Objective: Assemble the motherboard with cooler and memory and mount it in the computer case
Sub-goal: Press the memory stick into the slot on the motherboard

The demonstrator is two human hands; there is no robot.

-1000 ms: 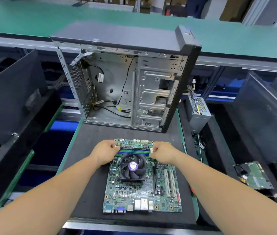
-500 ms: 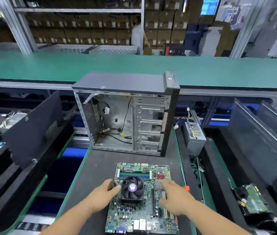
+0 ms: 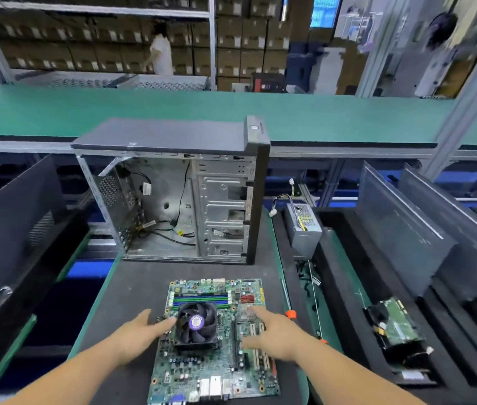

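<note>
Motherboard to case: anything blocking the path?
Nothing stands on the mat between the motherboard and the open case. Inside the case, loose black cables hang across the mounting wall.

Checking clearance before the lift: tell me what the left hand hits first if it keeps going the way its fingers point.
Most likely the cooler: the left hand points right across the motherboard, fingertips at the fan's edge. Contact is unclear.

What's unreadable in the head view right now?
- Motherboard near edge: cut off by the bottom of the frame.
- Board area under the right hand and left hand: covered; contact unclear from motion blur.
- Cooler fan label: too small to read.
- Computer case standoffs: too small.
</note>
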